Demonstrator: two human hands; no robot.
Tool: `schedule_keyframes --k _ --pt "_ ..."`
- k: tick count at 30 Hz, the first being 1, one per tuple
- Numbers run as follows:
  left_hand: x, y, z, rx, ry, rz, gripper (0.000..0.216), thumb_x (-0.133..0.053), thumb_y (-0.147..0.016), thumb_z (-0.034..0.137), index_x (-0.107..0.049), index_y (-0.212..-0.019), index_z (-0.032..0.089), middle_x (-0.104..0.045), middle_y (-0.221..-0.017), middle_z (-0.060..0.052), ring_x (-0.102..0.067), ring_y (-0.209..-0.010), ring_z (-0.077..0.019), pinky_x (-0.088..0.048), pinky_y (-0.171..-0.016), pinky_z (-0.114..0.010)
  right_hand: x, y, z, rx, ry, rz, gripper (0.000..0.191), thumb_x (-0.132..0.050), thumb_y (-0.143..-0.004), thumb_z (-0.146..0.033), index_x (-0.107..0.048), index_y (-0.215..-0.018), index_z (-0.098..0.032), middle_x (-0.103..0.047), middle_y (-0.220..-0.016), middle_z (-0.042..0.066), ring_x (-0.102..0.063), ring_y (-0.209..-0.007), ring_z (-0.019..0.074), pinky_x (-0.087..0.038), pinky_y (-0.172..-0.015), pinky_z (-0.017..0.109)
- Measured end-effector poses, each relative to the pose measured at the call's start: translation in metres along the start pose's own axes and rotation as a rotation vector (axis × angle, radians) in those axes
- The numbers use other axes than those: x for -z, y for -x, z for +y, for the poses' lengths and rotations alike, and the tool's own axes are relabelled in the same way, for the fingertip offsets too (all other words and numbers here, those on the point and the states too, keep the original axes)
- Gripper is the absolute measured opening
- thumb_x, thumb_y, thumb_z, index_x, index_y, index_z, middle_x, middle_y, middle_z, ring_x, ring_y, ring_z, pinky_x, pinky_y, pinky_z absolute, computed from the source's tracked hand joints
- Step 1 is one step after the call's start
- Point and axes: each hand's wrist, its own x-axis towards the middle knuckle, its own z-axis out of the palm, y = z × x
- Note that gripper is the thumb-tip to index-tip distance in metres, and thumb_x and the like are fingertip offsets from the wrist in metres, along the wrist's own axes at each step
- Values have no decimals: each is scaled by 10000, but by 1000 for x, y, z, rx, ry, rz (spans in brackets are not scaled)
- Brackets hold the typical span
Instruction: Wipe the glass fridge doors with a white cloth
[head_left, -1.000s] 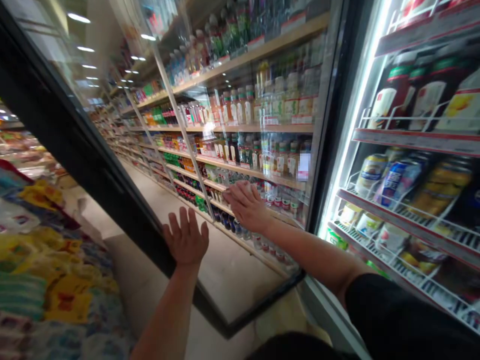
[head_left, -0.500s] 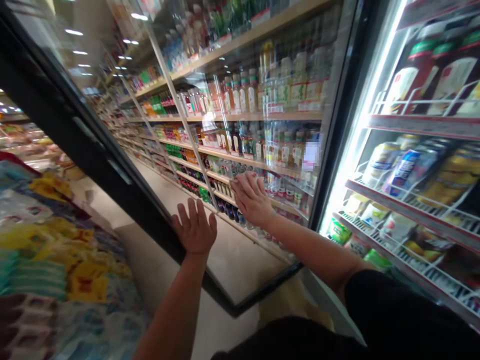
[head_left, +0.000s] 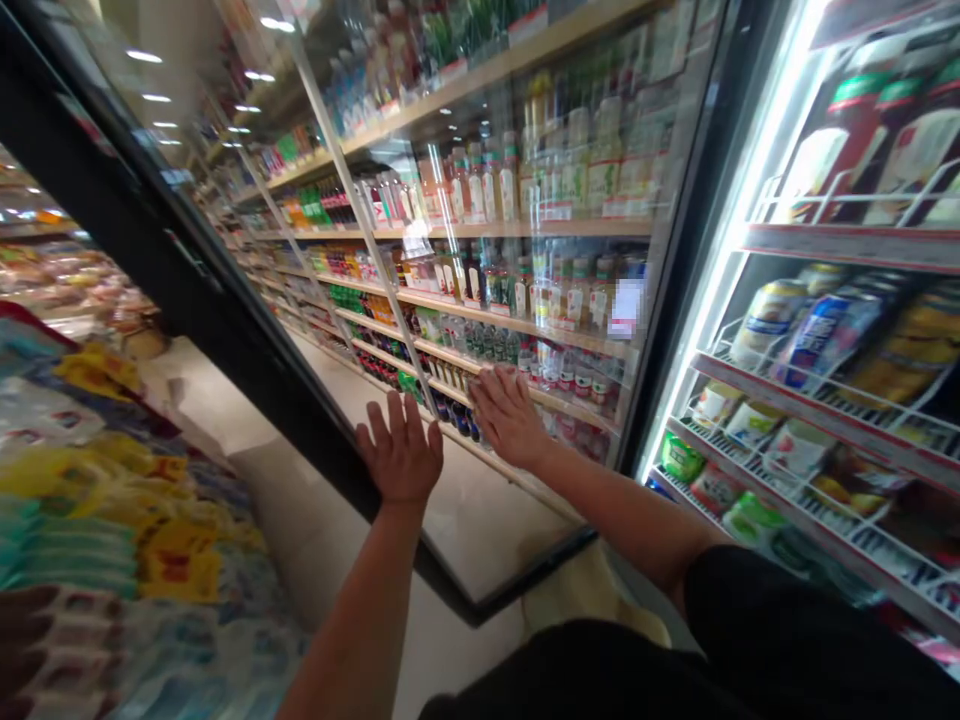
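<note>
A glass fridge door (head_left: 480, 540) with a black frame stands swung out in front of me, and bottle shelves show through or in its pane. My left hand (head_left: 403, 450) lies flat near the frame edge, fingers spread, on or close to the glass. Further right, my right hand (head_left: 510, 418) is flat too, its palm toward the pane and its fingers stretched out. Neither hand holds anything. Whether both palms fully touch the glass, I cannot tell.
At right, the lit fridge's wire shelves (head_left: 817, 400) carry bottles, cans (head_left: 769, 318) and packs. Bagged goods (head_left: 172, 540) in yellow, teal and white are heaped at left. Pale floor (head_left: 281, 480) runs between the heap and the door. Beyond the glass are bottles (head_left: 487, 190).
Both hands stay flat at the door and have shifted only slightly in view. The view has moved a little, and more of the fridge's lower shelves shows.
</note>
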Motion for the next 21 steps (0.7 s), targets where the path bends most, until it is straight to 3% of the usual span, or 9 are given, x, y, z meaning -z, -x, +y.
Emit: schedule_keyframes --k 3,7,10,14,21 --pt "-1 0 -1 -27 -33 15 634 -509 -972 405 -360 -1537 159 -358 -1572 -200 -114 -1539 -351 -89 -1226 -616 -6 9 -3 -81 7 13 513 -449 -1018 -288 -427 -1526 -219 -445 -1571 108 -253 -1535 278 -195 -1246 519" --pt "-1 0 -3 -55 -43 35 650 -532 -961 391 -353 -1540 154 -377 -1560 -205 -117 -1539 -349 -104 -1227 -604 -22 42 -4 -56 -6 -46 483 -473 -1007 -272 -486 -1487 -222 -523 -1513 107 -324 -1506 277 -240 -1235 513" --pt "-2 0 -4 -38 -11 20 637 -524 -963 408 -377 -1527 151 -392 -1550 -210 -143 -1533 -358 -94 -1224 -617 -16 30 10 -67 -16 -40 498 -455 -1013 -282 -457 -1507 -219 -485 -1542 115 -289 -1521 280 -225 -1241 531" --pt "-4 0 -5 -39 -26 58 641 -536 -957 408 -371 -1535 182 -390 -1558 -190 -181 -1527 -355 -124 -1221 -601 -1 2 29 -196 -27 67 540 -396 -1025 -284 -367 -1552 -170 -360 -1615 138 -163 -1560 281 -219 -1241 555" --pt "-7 0 -7 -57 -41 97 654 -553 -948 397 -358 -1542 205 -397 -1557 -177 -203 -1522 -350 -141 -1220 -591 -16 34 39 -222 -24 54 566 -411 -1017 -269 -325 -1570 -189 -372 -1605 152 -177 -1556 299 -254 -1224 591"
